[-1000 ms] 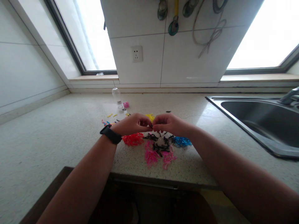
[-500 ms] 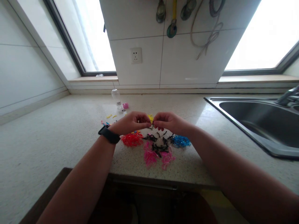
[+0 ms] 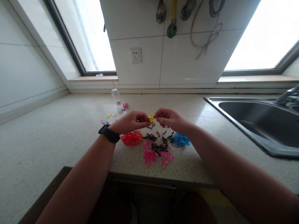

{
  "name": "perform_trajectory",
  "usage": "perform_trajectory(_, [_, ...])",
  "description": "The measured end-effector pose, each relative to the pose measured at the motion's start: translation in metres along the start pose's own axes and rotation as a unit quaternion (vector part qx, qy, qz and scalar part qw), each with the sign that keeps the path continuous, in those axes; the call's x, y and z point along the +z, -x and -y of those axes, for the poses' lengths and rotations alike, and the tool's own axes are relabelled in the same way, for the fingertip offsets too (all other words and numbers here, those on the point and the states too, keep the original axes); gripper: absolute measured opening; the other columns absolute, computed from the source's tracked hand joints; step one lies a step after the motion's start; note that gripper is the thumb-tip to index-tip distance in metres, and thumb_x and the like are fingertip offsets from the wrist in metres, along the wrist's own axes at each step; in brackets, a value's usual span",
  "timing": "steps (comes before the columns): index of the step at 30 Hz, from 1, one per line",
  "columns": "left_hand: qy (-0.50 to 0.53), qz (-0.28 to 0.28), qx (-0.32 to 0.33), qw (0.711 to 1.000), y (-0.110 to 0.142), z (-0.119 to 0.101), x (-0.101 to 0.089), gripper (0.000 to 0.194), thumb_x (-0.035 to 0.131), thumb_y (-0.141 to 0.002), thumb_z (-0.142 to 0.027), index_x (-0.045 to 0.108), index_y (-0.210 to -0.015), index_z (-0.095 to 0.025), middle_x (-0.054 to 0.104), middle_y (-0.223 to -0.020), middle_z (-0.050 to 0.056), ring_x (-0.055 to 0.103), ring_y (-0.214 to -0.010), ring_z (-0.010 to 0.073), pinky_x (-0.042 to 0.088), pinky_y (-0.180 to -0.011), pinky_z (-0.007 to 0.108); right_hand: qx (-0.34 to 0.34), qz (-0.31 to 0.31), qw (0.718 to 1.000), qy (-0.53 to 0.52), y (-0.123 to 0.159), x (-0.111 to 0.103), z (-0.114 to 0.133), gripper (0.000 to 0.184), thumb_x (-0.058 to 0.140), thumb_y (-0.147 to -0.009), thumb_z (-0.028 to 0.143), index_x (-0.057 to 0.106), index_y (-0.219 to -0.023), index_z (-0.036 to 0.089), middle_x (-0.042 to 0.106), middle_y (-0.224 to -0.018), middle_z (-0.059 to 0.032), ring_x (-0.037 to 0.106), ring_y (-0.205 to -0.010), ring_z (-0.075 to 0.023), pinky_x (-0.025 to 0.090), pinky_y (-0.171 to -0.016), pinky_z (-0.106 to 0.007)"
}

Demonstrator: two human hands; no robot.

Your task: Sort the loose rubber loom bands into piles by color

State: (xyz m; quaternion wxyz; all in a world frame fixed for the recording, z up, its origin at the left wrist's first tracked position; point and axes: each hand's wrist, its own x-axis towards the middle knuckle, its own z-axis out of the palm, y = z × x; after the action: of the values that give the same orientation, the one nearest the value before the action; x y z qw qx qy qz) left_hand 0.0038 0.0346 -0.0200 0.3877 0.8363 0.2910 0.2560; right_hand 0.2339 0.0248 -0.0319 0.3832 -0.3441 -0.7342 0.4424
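Observation:
My left hand (image 3: 137, 120), with a dark watch band on the wrist, pinches a small black rubber band (image 3: 150, 120) at its fingertips; the loop stands out to the right. Close beside it is my right hand (image 3: 169, 117), its fingers curled and thumb near the index finger; whatever lies between them is too small to make out. Below the hands, loose rubber bands lie in colour groups: red bands (image 3: 132, 138), black bands (image 3: 160, 147), pink bands (image 3: 149, 155) and blue bands (image 3: 181, 140). Yellow bands (image 3: 151, 117) show partly behind the fingers.
A clear plastic bottle (image 3: 116, 99) and a pink object (image 3: 125, 105) stand farther back on the speckled counter (image 3: 88, 149). To the right is a steel sink (image 3: 238, 133) with a faucet (image 3: 288, 95). A wall socket (image 3: 136, 55) sits on the tiled wall.
My right hand has moved slightly up and right, away from the left fingertips. The black rubber band now shows as a rounder loop at my left fingers, which have barely moved.

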Motion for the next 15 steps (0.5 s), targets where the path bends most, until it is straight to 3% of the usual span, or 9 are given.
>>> perform_trajectory(15, [-0.025,0.001,0.005,1.000,-0.0010,0.0042,0.0002,0.024,0.065,-0.089,-0.038,0.067,-0.091,-0.015,0.061,-0.076,0.000,0.052,-0.070,0.0106,0.042,-0.064,0.025,-0.011,0.020,1.000,0.009,0.0017,0.0002,0.0028,0.015,0.065,-0.083,0.029,0.064,-0.093,0.018,0.055,-0.071,0.0026,0.048,-0.062,-0.0089,0.039,-0.055,-0.024])
